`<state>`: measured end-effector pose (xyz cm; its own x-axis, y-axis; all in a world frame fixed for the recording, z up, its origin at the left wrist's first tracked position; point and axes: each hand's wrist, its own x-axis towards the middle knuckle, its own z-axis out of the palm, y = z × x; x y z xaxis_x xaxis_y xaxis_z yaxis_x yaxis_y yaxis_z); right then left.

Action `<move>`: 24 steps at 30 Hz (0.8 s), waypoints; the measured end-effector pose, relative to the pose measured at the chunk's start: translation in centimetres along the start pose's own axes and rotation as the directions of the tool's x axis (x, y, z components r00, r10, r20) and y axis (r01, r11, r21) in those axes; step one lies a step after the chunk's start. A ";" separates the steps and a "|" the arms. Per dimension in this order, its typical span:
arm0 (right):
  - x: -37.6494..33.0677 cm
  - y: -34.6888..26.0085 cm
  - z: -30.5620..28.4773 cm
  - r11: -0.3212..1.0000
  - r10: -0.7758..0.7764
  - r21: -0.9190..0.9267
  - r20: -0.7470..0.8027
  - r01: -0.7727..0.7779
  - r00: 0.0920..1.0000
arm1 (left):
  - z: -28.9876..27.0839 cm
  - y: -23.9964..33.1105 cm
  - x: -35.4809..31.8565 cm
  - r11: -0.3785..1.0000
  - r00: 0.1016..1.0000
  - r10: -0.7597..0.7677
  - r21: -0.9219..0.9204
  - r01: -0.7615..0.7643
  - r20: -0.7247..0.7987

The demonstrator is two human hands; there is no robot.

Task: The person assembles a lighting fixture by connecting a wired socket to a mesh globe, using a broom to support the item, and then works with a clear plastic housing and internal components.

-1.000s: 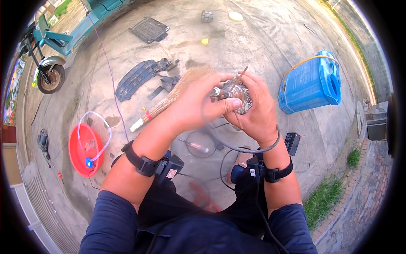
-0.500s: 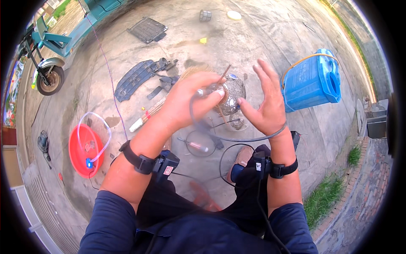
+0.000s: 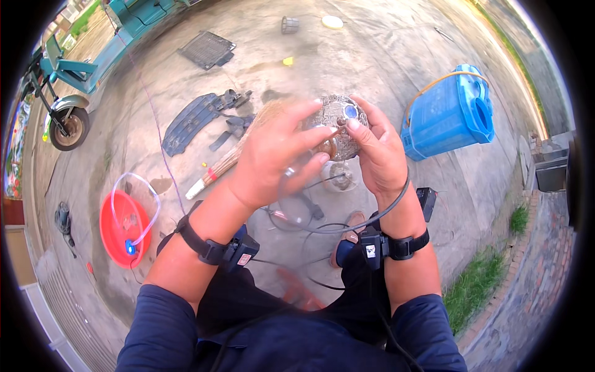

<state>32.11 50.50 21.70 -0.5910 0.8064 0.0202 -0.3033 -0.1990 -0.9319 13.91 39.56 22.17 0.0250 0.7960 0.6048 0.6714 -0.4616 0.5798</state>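
Note:
A round ball with a silvery, cracked-looking pattern and a blue round spot is at the centre. My right hand grips its right side, thumb across the front below the blue spot. My left hand is at the ball's left side, fingers stretched apart and slightly blurred; whether the fingertips touch it is unclear. A small brown piece shows by the right thumb. A dark grey hose loops from near my left hand under to my right wrist. Beneath the ball stands a clear container, partly hidden.
On the left is a red basin with a clear tube and a blue-lit device. A blue jug lies at right. A straw broom, dark strap belt and black grate lie on the ground. A three-wheeler stands far left.
My right hand has closed on the ball. My left hand has lowered slightly, its fingers opening from a pinch around a thin brown rod and the hose end.

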 end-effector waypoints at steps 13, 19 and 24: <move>-0.5 -0.2 0.8 0.997 0.025 0.073 -0.106 -0.018 0.994 | 0.7 1.1 -0.4 0.989 0.996 0.084 0.121 -0.087 0.030; -0.5 0.4 0.0 1.000 0.028 -0.005 -0.163 -0.029 0.986 | 1.1 1.7 -0.4 0.983 0.991 0.112 0.142 -0.120 0.067; -0.2 0.5 -0.2 0.994 0.069 0.090 -0.171 -0.055 0.983 | 1.1 1.3 -0.6 0.991 0.995 0.083 0.102 -0.088 0.052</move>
<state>32.21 50.36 21.13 -0.4742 0.8739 -0.1067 -0.3366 -0.2920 -0.8952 15.58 38.91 22.04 0.1188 0.7742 0.6217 0.7385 -0.4875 0.4658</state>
